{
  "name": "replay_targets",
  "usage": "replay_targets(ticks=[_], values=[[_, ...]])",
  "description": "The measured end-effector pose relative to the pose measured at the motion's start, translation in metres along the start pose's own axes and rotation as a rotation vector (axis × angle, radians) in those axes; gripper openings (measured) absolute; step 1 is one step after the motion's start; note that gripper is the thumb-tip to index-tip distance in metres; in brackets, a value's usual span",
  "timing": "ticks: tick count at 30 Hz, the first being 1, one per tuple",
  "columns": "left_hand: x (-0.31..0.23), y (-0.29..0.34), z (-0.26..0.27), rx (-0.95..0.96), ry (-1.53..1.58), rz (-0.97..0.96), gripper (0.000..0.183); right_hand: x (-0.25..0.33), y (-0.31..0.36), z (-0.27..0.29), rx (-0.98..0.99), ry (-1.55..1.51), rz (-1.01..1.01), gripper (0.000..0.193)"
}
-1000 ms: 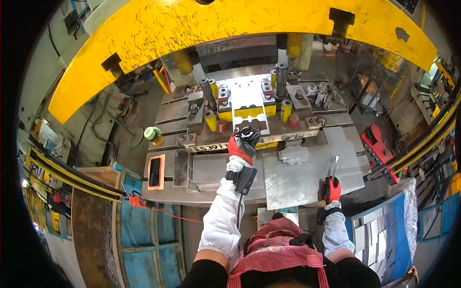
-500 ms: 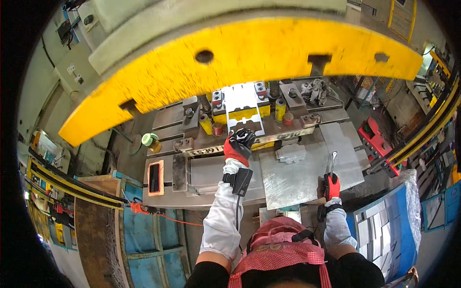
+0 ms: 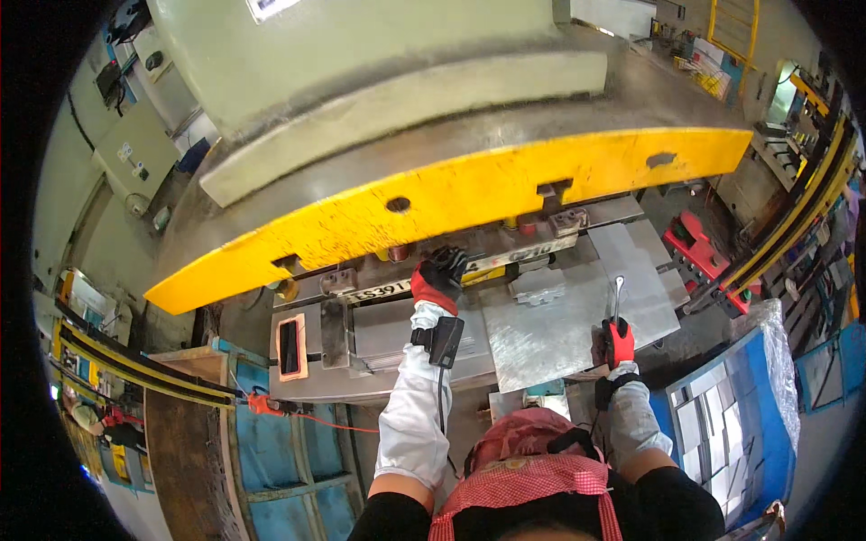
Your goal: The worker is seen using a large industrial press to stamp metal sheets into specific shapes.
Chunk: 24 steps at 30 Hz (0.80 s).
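Note:
My left hand (image 3: 439,278), in a red and black glove, reaches to the front edge of the die (image 3: 374,272) just below the yellow press beam (image 3: 433,206). Its fingers are curled; what they hold, if anything, is hidden. Gripped in my gloved right hand (image 3: 619,343) is a silver wrench (image 3: 618,296), pointing away from me over the right part of the metal sheet (image 3: 541,341). A small stack of cut metal pieces (image 3: 538,285) lies on that sheet. The beam hides most of the die.
Flat sheets (image 3: 397,326) are stacked left of centre, near a dark phone-like object (image 3: 290,346) in a tan frame. A red control stand (image 3: 696,247) is at the right. Blue-edged boards (image 3: 722,433) stand lower right, a blue frame (image 3: 271,442) lower left.
The yellow beam now appears lower in view and covers the white strip and die blocks seen before. My left hand stays near the die's edge; my right still grips the wrench.

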<state>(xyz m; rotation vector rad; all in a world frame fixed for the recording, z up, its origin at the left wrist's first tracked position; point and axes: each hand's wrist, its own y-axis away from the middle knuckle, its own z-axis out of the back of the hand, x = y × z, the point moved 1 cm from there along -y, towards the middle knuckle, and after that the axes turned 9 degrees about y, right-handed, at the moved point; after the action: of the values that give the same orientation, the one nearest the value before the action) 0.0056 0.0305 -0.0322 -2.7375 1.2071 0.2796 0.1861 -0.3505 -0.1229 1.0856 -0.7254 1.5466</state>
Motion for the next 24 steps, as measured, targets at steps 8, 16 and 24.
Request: replay_targets(ticks=[8,16,24], values=[[0.016,0.023,-0.028,-0.096,-0.273,-0.013,0.034,-0.006,0.004,0.013,0.247,-0.269,-0.042,0.06],[0.016,0.068,-0.019,-0.271,-0.324,0.057,0.04,0.24,0.034,-0.053,0.798,-0.246,0.323,0.049],[0.012,0.122,-0.014,-0.157,-0.648,0.015,0.045,0.28,-0.04,-0.158,1.227,-0.259,0.22,0.025]])
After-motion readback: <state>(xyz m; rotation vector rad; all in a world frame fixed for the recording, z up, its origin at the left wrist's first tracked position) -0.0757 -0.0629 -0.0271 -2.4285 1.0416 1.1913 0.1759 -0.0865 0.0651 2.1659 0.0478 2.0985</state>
